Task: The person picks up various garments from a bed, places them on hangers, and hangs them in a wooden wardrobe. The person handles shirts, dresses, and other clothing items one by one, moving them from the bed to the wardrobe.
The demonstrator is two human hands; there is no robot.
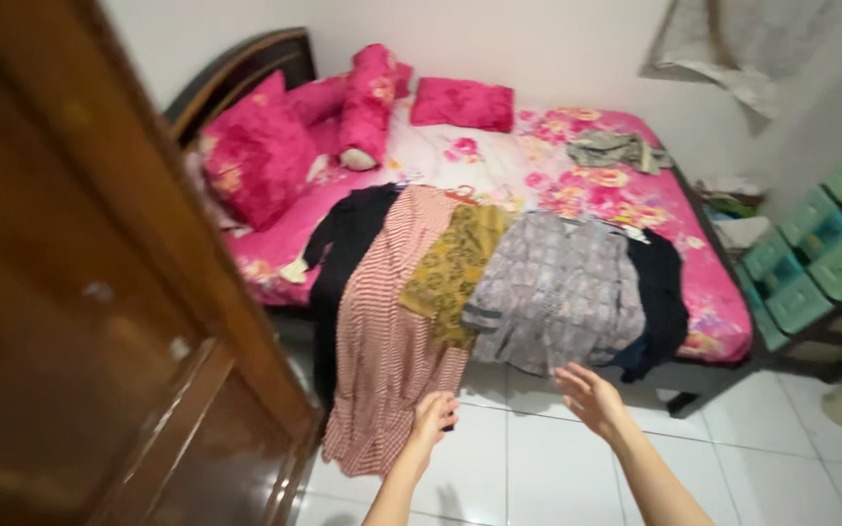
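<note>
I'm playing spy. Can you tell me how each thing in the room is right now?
Left hand: closed at the striped dress's edge.
Right hand: open, empty.
Red striped dress: hanging off the bed.
Yellow patterned top: laid flat.
Grey patterned shirt: spread out.
Wooden door: open.
Pink pillows: piled up.

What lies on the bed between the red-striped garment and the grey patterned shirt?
In the head view, a mustard-yellow patterned garment lies between the red-striped garment and the grey patterned shirt.
</note>
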